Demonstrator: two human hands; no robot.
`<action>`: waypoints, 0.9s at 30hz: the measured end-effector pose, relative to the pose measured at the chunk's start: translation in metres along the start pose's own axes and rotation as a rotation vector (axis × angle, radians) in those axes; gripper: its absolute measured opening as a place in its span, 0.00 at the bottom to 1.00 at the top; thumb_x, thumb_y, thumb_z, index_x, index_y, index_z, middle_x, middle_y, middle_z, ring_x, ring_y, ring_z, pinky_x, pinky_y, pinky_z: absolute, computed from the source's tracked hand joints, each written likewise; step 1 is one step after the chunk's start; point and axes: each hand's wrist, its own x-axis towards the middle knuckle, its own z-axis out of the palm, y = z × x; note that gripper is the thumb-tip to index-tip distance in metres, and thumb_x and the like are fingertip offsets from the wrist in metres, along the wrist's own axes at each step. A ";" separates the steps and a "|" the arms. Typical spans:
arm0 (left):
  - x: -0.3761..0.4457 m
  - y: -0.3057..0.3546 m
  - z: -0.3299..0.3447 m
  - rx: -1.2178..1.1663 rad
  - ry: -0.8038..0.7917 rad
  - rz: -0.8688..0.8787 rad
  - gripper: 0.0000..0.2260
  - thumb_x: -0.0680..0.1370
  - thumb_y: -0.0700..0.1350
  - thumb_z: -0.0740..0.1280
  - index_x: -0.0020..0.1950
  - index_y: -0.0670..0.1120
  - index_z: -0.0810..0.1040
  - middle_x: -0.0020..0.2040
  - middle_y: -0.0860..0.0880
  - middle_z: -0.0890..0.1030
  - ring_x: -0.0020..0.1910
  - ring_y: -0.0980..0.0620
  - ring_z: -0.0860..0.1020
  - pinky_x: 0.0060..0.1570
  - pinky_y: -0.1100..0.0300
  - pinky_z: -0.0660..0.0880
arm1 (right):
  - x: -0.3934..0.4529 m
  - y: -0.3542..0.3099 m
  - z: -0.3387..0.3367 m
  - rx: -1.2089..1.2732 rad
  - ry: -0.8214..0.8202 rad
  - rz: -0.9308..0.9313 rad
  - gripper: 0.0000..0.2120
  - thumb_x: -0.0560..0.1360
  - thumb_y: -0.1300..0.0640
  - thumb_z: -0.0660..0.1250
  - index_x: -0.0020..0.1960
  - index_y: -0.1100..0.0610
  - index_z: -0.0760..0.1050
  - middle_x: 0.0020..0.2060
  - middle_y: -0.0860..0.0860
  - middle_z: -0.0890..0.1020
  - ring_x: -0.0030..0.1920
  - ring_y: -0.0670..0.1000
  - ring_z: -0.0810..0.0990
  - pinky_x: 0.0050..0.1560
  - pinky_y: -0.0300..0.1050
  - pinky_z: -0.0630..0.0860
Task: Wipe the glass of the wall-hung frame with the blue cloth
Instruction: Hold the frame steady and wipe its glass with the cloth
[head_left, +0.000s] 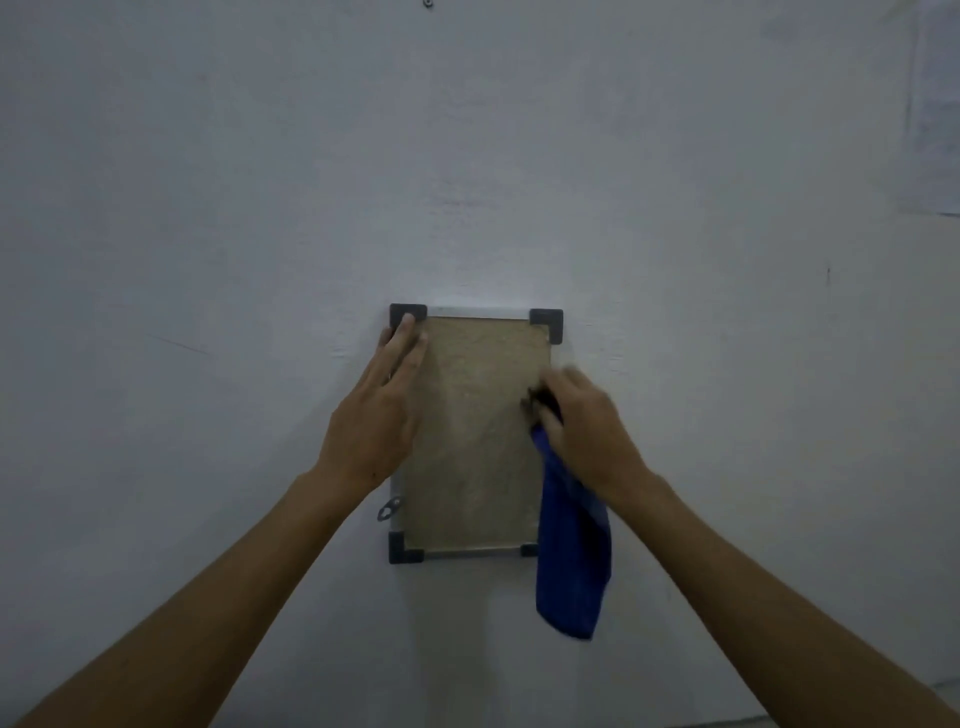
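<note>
A small upright frame (475, 431) hangs on the white wall, with a tan panel behind glass, thin silver edges and black corner pieces. My left hand (382, 410) lies flat with straight fingers along the frame's left edge, fingertips at the top left corner. My right hand (584, 431) grips the blue cloth (571, 566) against the glass at the frame's right edge, about mid-height. Most of the cloth hangs down loose below the hand, covering the frame's lower right corner. The right hand is slightly blurred.
A small metal hanging tab (389, 509) sticks out at the frame's lower left side. A screw or nail (428, 4) sits in the wall high above. A pale sheet of paper (935, 104) is fixed at the upper right.
</note>
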 end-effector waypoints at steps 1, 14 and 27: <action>-0.006 0.001 0.003 -0.027 -0.006 -0.017 0.36 0.80 0.39 0.67 0.81 0.44 0.50 0.82 0.51 0.45 0.81 0.50 0.47 0.74 0.52 0.63 | 0.017 -0.002 -0.008 -0.030 0.083 -0.021 0.04 0.79 0.64 0.66 0.52 0.59 0.73 0.46 0.51 0.75 0.42 0.47 0.74 0.44 0.35 0.74; -0.021 -0.005 0.017 -0.059 -0.030 -0.046 0.38 0.79 0.40 0.69 0.81 0.43 0.48 0.82 0.50 0.47 0.80 0.48 0.51 0.72 0.56 0.60 | -0.017 0.014 0.018 -0.087 -0.027 -0.027 0.04 0.78 0.67 0.66 0.49 0.61 0.72 0.44 0.55 0.76 0.39 0.52 0.75 0.40 0.45 0.76; -0.089 0.000 0.035 -0.054 -0.064 -0.073 0.38 0.78 0.36 0.69 0.81 0.44 0.48 0.82 0.50 0.49 0.59 0.44 0.80 0.58 0.52 0.80 | -0.121 -0.020 0.084 0.032 -0.159 0.325 0.05 0.79 0.69 0.62 0.52 0.61 0.72 0.45 0.58 0.77 0.39 0.56 0.76 0.40 0.53 0.78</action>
